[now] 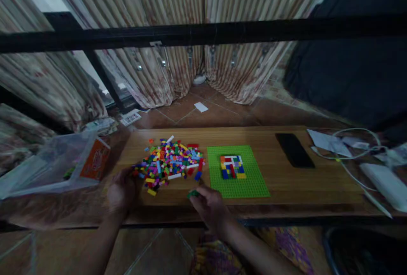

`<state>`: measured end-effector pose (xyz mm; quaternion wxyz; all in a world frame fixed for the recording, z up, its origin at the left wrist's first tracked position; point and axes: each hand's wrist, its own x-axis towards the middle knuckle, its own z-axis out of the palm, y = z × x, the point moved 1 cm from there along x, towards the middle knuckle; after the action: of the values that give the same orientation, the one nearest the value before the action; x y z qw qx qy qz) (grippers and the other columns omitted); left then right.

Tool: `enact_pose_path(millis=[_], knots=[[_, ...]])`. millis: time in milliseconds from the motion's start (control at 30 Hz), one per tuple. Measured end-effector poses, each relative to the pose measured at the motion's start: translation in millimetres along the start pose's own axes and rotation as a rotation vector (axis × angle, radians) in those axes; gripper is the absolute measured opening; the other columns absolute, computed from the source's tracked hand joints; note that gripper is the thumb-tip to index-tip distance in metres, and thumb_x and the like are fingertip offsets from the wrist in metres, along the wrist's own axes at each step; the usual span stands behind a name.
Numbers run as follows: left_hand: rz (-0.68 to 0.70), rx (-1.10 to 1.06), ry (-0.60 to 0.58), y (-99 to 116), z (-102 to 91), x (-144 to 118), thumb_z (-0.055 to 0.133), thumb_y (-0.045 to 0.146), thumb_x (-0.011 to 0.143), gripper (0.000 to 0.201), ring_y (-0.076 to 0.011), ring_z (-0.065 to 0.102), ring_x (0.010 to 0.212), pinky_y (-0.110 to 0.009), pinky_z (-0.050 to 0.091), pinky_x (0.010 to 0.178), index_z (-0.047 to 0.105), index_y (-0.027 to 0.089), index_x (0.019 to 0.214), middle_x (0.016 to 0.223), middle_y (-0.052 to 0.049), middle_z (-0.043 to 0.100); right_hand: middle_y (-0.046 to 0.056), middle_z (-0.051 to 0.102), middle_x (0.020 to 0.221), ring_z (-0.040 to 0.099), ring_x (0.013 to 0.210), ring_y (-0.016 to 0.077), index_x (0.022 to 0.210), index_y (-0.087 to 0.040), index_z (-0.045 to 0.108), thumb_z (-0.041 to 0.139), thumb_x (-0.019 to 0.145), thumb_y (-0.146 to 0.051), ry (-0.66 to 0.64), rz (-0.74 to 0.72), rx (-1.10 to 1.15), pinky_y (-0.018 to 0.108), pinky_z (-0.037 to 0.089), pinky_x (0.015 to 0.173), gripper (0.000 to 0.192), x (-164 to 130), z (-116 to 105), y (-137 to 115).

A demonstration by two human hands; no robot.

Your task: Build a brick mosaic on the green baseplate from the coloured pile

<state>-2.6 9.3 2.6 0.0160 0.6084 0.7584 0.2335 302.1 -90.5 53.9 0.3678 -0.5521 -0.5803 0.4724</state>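
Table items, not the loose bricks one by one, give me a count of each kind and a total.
Brick pile: 1
Green baseplate: 1
Black phone: 1
Clear plastic container: 1
White cable: 1
Green brick in the right hand: 1
Total: 6. The left hand touches the pile's edge.

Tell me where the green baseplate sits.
The green baseplate lies mid-table, between the brick pile on its left and the black phone on its right.
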Motion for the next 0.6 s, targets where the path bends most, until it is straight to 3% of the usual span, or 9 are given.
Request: enact_pose_path(millis=[233, 400, 600], knots=[[0.084, 0.054, 0.006, 2.4, -5.6, 2.1, 0.04, 0.022, 0.086, 0.034, -0.0244, 0.064, 0.085, -0.034, 0.05, 0.074, 0.068, 0.013, 0.103, 0.093, -0.012, 0.07, 0.0, 0.064, 0.077, 0.057, 0.073, 0.0157, 0.086, -0.021, 0.067, 0.059, 0.084, -0.035, 0.228, 0.086, 0.158, 0.026, 0.043, 0.066, 0.016, -27.4, -50.2, 44.8], [0.085, 0.079, 0.012, 4.7, -8.3, 3.4, 0.041, 0.021, 0.085, 0.033, -0.0262, 0.065, 0.087, -0.035, 0.05, 0.072, 0.069, 0.013, 0.101, 0.093, -0.013, 0.07, 0.003, 0.067, 0.085, 0.059, 0.076, 0.0182, 0.103, -0.021, 0.067, 0.064, 0.08, -0.038, 0.425, 0.132, 0.196, 0.029, 0.047, 0.066, 0.029, -28.3, -75.1, 65.4], [0.084, 0.115, 0.033, 4.2, -6.8, 3.8, 0.04, 0.023, 0.086, 0.033, -0.0257, 0.064, 0.083, -0.034, 0.05, 0.068, 0.068, 0.014, 0.101, 0.09, -0.011, 0.068, 0.005, 0.068, 0.091, 0.061, 0.08, 0.0194, 0.109, -0.02, 0.067, 0.062, 0.083, -0.043, 0.494, 0.098, 0.237, 0.032, 0.052, 0.071, 0.035, -24.1, -95.2, 74.8]])
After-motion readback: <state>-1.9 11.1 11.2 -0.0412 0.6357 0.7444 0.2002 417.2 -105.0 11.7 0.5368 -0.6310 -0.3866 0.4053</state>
